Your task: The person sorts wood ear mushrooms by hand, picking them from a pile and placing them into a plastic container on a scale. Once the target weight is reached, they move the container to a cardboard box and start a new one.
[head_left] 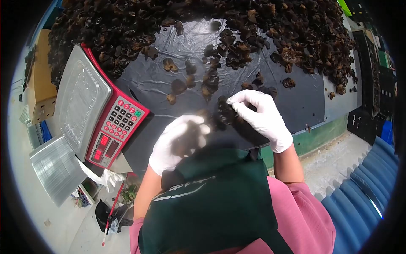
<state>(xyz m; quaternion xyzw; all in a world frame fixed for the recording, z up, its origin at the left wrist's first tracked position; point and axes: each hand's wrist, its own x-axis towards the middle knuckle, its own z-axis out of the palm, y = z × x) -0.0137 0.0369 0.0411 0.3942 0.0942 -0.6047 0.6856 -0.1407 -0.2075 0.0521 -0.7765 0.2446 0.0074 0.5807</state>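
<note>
Currently left hand [171,150] cups blurred dark fungus [187,137], right hand [263,116] pinches one piece [225,114]; scale [103,114] at 9 o'clock, fungus heap [127,25] at 12.

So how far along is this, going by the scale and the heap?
Early, by the look of it. Done: nothing shows as filled; the clear tray on the scale looks empty. In hand: the left hand cups dark dried pieces, and the right hand pinches more of them. Left: the big heap on the black sheet, the loose pieces before it, and a stack of clear trays.
</note>
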